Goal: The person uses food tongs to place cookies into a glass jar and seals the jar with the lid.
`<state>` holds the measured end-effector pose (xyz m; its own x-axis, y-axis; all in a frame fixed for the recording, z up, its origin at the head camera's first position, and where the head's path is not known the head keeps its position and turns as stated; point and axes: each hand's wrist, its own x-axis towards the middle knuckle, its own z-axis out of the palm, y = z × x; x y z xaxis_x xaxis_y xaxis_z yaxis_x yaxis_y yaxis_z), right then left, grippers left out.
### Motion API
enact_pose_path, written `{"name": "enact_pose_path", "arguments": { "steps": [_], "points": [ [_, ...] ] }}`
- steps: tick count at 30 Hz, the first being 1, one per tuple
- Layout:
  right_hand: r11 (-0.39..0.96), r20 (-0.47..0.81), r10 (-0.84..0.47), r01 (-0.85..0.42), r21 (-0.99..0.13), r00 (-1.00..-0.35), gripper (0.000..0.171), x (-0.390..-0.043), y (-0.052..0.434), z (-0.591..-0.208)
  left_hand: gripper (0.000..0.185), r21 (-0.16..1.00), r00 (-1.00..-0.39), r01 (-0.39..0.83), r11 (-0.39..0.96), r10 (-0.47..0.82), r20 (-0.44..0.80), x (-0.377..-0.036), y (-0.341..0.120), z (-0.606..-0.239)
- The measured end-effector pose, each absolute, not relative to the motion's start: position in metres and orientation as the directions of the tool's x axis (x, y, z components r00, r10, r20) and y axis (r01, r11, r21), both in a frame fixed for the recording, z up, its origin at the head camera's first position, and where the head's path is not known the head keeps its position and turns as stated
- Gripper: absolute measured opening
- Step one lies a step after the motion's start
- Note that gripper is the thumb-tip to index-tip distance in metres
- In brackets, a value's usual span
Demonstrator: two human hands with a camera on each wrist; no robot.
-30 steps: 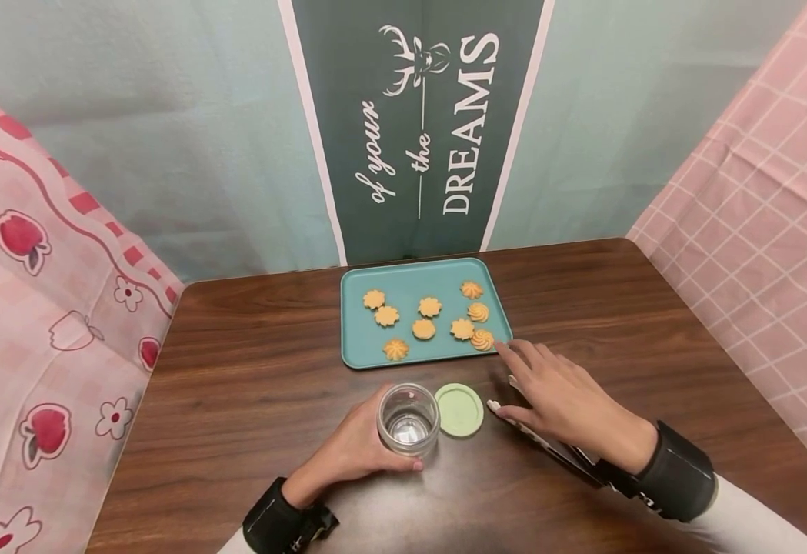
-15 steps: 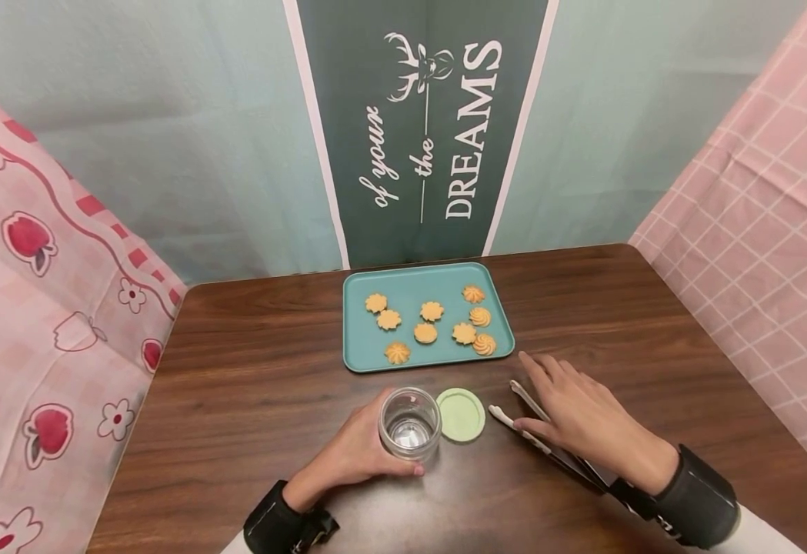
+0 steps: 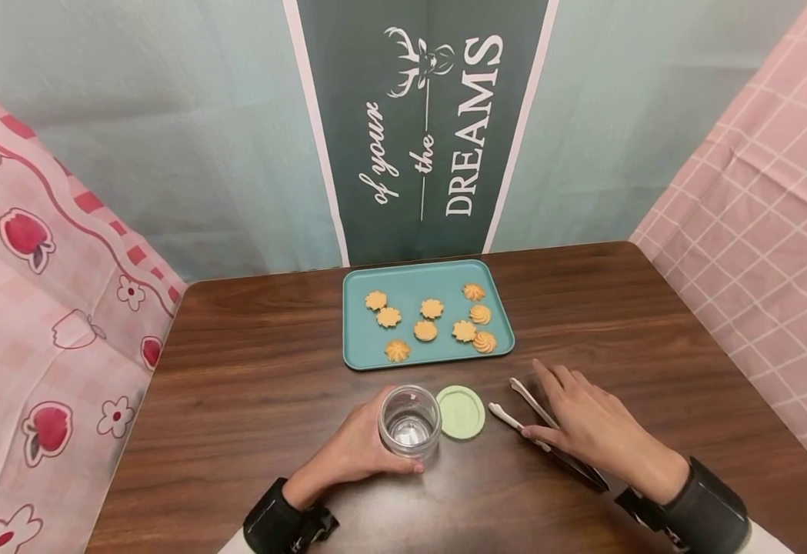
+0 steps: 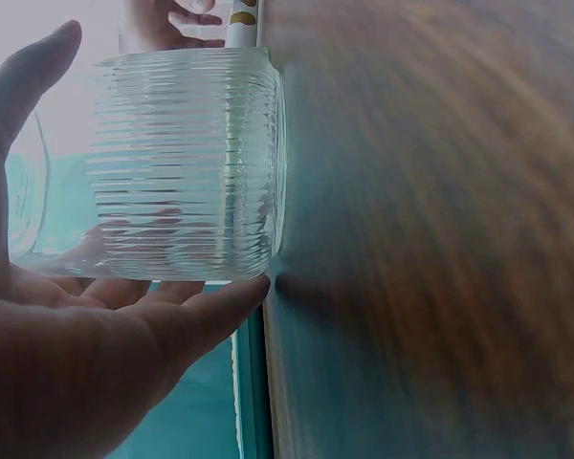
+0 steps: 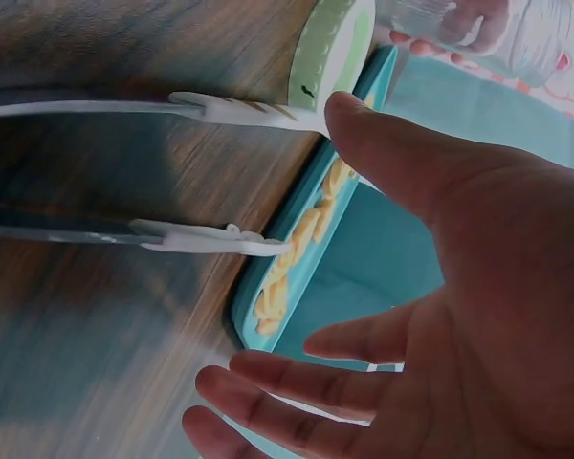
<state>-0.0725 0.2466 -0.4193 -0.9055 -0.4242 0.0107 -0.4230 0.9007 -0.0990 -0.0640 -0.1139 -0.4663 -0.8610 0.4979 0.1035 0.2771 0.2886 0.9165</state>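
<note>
My left hand [image 3: 355,450] grips an upright, ribbed clear glass jar [image 3: 410,422], fingers and thumb wrapped around its side. The jar has no lid on and looks hollow inside. Just to its right, a round pale green lid [image 3: 461,413] lies flat on the table. Spread apart on the wood, a pair of tongs [image 3: 505,416] with white tips lies under my right hand [image 3: 598,427]. That hand hovers with its fingers extended and holds nothing. In the right wrist view the thumb [image 5: 392,143] overlaps one tong tip.
Behind the jar, a teal tray [image 3: 356,338] bears several piped butter cookies [image 3: 431,308]. All of it rests on a dark wooden table [image 3: 258,346]. A green and grey cloth [image 3: 237,154] hangs behind, with pink patterned cloths [image 3: 735,192] at both sides.
My right hand has drawn back from the tray's corner, toward the right and nearer to me, uncovering more of the tongs. The left hand and jar stay put.
</note>
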Motion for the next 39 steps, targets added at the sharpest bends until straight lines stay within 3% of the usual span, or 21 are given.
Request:
{"name": "enact_pose_path", "arguments": {
  "steps": [15,39],
  "points": [
    [0.926,-0.066,-0.358,-0.345,-0.153,-0.932,0.102,-0.066,0.256,-0.429,0.089,0.915,-0.866,0.270,0.301,0.491,0.095,-0.064,-0.113,-0.465],
    [0.931,-0.044,-0.315,-0.299,-0.210,-0.948,0.103,-0.055,0.253,-0.448,0.090,0.917,-0.864,0.265,0.299,0.495,0.088,-0.065,-0.114,-0.466]
  ]
}}
